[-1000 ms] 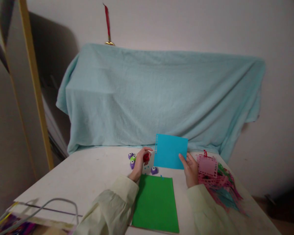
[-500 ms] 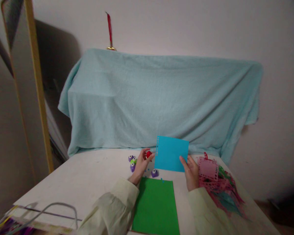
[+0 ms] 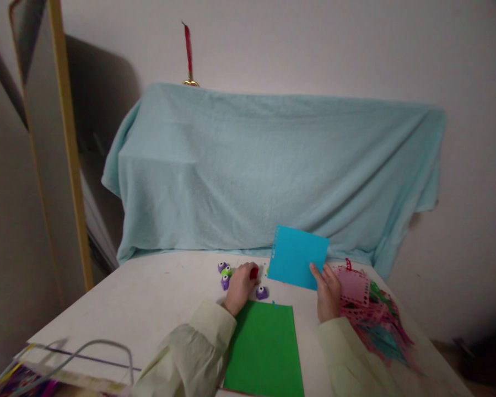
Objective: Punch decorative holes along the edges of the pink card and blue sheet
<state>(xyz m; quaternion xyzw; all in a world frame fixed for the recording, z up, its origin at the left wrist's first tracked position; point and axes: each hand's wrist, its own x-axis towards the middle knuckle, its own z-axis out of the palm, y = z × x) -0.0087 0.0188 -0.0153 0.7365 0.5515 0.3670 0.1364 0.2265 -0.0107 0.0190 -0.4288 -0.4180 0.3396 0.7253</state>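
Observation:
My left hand (image 3: 238, 289) is closed around a small red craft hole punch (image 3: 254, 273), mostly hidden by the fingers. My right hand (image 3: 329, 295) pinches a blue sheet of paper (image 3: 297, 256) by its lower right part, thumb in front. A row of small punched holes runs down the sheet's left edge, which is apart from the red punch. A purple punch (image 3: 262, 293) with an eye-like top sits just right of my left wrist. Left of that hand stand a green punch (image 3: 227, 272) and two purple ones. Tiny blue paper bits lie around the hands.
A green sheet (image 3: 264, 350) lies on the white table (image 3: 149, 303) between my forearms. To the right is a heap of pink, red, green and blue paper scraps (image 3: 380, 309). A light blue towel (image 3: 273, 171) hangs behind. A grey curved tube (image 3: 103, 343) crosses the front left.
The blue sheet has moved right and tilted, away from my left hand. My left hand has turned over and lowered toward the table with the red punch.

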